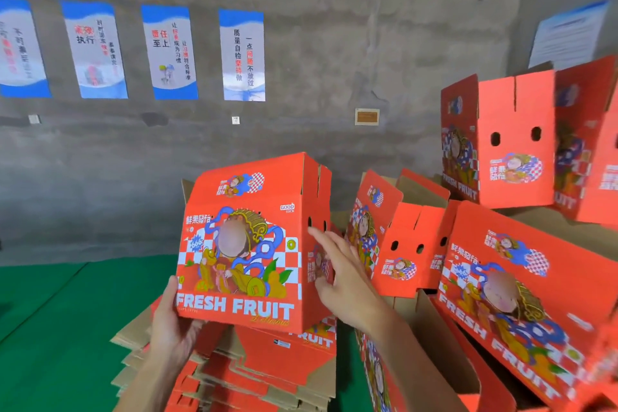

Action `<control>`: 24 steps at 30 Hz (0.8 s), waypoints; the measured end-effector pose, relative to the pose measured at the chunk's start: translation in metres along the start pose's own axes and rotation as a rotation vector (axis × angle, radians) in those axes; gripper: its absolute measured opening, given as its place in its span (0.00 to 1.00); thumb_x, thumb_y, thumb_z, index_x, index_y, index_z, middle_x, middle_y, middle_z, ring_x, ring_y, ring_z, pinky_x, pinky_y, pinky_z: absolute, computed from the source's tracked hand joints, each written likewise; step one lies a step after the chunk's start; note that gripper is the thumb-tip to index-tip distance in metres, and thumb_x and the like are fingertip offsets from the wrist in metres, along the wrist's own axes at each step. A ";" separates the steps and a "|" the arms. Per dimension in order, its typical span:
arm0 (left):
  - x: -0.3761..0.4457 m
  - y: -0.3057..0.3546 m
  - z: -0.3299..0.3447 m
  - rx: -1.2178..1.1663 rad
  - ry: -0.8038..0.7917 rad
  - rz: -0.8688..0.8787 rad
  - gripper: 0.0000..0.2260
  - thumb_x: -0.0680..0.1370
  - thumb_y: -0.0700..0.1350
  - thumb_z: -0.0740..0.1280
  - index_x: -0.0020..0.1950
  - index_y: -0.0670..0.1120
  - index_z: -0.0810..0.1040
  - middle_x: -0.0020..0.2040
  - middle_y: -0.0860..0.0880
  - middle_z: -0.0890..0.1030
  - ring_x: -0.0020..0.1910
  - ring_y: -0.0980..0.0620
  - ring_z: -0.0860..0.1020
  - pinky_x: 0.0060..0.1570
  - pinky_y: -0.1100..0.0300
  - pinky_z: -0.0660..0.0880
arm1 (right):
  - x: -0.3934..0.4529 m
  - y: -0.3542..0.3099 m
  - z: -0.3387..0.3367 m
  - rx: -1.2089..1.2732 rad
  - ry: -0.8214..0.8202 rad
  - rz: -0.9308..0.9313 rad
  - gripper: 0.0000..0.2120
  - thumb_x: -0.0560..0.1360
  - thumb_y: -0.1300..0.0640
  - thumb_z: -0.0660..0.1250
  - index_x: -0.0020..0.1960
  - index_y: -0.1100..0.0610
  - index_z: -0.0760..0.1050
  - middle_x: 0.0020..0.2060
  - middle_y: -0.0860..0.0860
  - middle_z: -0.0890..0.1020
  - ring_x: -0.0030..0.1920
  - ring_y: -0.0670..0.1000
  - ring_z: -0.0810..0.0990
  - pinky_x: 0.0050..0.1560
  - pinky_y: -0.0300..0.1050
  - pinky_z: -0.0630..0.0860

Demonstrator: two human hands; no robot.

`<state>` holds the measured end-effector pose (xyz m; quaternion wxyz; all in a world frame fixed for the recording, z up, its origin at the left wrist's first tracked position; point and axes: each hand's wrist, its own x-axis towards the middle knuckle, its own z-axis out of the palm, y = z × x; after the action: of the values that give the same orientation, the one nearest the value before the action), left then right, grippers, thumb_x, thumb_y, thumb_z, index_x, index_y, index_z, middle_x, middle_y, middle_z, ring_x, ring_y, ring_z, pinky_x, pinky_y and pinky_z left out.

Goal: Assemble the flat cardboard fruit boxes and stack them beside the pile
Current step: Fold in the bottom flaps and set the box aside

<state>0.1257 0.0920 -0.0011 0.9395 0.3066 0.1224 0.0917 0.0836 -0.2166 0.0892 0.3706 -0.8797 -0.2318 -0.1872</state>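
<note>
Concrete wall (301,144) behind, the left hand (170,328) grips the upright fruit box (240,244) at its lower-left corner. Straight right-hand fingers (329,244) press its right side, nearer the assembled boxes (501,144).

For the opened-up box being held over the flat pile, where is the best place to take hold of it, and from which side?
Probably by its two short end walls, one hand from each side. The held box stands upright with its wide printed face toward the camera. The left hand already grips the lower left corner, and the right hand lies open against the right end wall, below its two finger holes.
</note>
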 end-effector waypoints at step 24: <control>-0.084 -0.153 0.373 0.531 -0.740 0.149 0.24 0.87 0.55 0.56 0.82 0.65 0.53 0.80 0.55 0.67 0.76 0.51 0.70 0.77 0.44 0.65 | 0.031 0.046 -0.189 -0.360 0.528 0.015 0.17 0.78 0.64 0.67 0.65 0.53 0.78 0.74 0.63 0.60 0.63 0.55 0.70 0.65 0.38 0.66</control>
<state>0.1672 -0.2568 0.2133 0.7997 0.5568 -0.2245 0.0088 0.1044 -0.3759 0.2027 0.2578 -0.8537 -0.0842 -0.4445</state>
